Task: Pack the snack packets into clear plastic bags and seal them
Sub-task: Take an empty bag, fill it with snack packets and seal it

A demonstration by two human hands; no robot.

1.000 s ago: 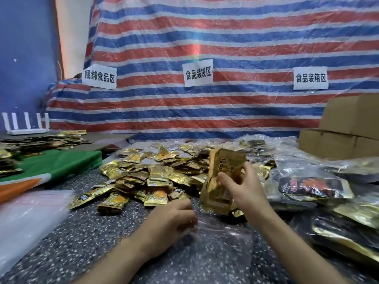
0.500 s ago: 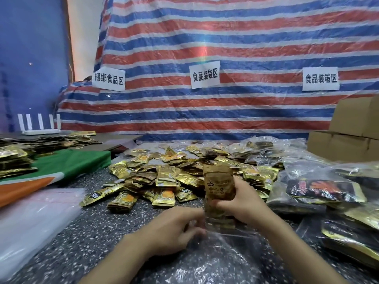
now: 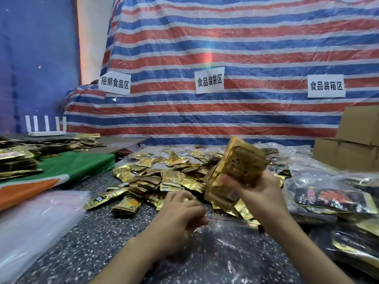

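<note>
My right hand grips a stack of gold snack packets, lifted and tilted above the table. A clear plastic bag lies flat on the speckled tabletop in front of me. My left hand rests at the bag's upper left edge with its fingers pinched on the rim. Behind both hands spreads a loose pile of gold snack packets.
A stack of empty clear bags lies at the left, beside a green and orange cloth with more gold packets. Filled plastic bags crowd the right side, cardboard boxes behind them. A striped tarp hangs at the back.
My right hand has lifted the packet stack up and away from the bag's mouth, tilting it rightward. My left hand stays at the bag's edge.
</note>
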